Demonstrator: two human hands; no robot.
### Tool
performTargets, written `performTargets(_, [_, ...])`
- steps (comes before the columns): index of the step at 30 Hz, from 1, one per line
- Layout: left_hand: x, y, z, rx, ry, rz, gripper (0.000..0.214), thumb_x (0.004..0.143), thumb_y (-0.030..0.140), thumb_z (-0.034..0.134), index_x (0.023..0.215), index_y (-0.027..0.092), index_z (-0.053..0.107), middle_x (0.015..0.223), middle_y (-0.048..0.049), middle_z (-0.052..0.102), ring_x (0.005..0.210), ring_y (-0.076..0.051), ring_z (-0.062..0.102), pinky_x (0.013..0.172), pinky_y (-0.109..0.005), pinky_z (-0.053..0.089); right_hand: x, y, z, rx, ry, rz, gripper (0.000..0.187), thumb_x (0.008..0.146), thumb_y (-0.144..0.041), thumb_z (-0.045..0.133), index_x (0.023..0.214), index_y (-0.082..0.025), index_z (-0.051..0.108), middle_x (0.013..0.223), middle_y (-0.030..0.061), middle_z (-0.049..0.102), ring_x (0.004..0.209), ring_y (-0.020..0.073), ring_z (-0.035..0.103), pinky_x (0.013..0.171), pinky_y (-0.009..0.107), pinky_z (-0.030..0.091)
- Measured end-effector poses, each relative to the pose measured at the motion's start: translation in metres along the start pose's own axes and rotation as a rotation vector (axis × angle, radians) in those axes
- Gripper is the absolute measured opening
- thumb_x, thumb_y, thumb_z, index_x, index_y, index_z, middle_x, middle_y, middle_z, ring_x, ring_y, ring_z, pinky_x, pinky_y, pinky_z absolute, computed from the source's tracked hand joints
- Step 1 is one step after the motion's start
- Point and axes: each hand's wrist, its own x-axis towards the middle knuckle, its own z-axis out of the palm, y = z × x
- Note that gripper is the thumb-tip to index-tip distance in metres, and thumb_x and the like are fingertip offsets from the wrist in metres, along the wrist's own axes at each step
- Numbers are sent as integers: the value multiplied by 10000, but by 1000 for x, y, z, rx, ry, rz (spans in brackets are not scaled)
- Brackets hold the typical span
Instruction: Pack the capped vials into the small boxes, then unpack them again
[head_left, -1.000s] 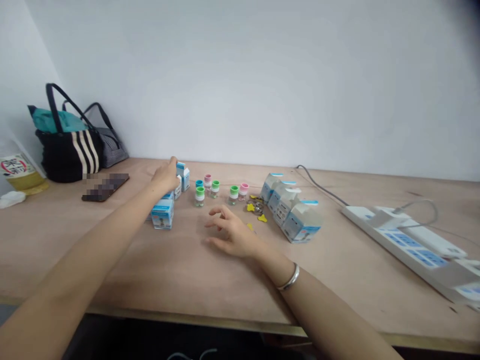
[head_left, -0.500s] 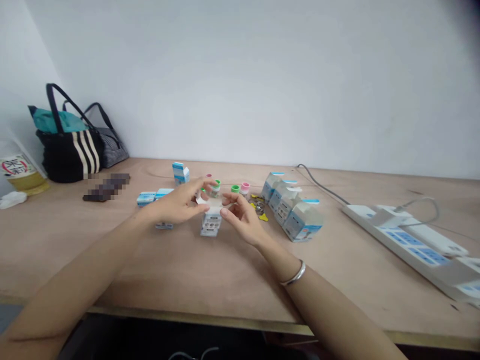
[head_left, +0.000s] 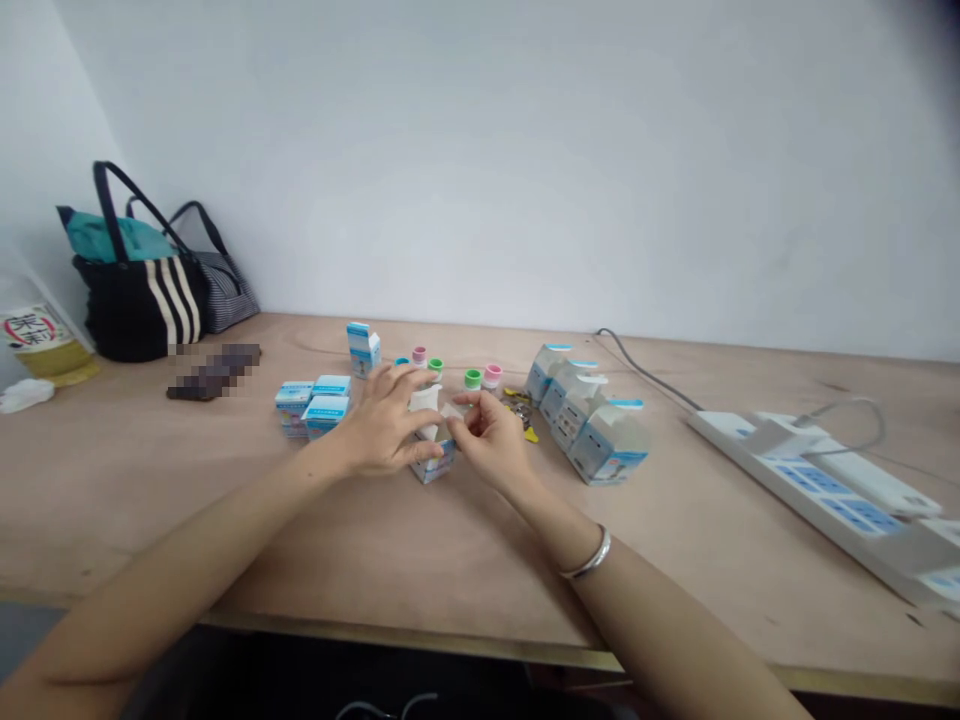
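Holding carton [head_left: 441, 463] w/ L hand [head_left: 386, 420] part-spread; R hand [head_left: 491, 438] pinching flap [head_left: 448, 411].

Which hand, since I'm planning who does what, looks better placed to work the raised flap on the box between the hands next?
Probably the right hand: its thumb and fingers are right at the flap. The left hand is spread over the left side of the box.

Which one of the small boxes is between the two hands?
The open box in the middle, with the left hand and right hand at its sides; the other boxes stand apart, left and right.
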Motion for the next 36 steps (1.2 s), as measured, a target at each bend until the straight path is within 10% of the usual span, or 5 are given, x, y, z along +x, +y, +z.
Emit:
performTargets(11, [-25, 10, 20, 197, 302, 154, 236, 813, 229, 563, 1046, 195, 584, 1208, -97, 582, 1157, -238, 503, 1014, -427, 372, 2, 12, 2, 116, -50, 85, 243, 732, -239, 507, 968, -184, 522, 512, -71, 467, 464, 117, 506, 468, 225, 405])
performTargets(19, [-28, 13, 32, -202, 199, -84, 133, 833, 244, 529, 944, 174, 506, 1166, -127, 555, 1195, -249, 475, 969, -410, 442, 3, 12, 1, 37, -23, 48, 269, 714, -257, 538, 971, -177, 535, 549, -63, 482, 488, 109, 475, 497, 225, 384])
performTargets(27, [-30, 14, 37, -359, 201, -209, 236, 785, 253, 603, 966, 193, 463, 1183, -124, 523, 1119, -236, 533, 926, -389, 456, 78, 14, 1, -562, -80, -241, 171, 803, -212, 493, 869, -159, 641, 882, 99, 639, 849, 210, 542, 774, 329, 385])
performTargets(36, [-30, 16, 40, -416, 274, -256, 261, 748, 233, 641, 940, 194, 469, 1116, -110, 559, 1091, -234, 548, 911, -380, 457, 126, 26, 40, -816, -243, -218, 253, 829, -372, 508, 1002, -250, 647, 1112, 105, 612, 1057, 283, 464, 901, 483, 250])
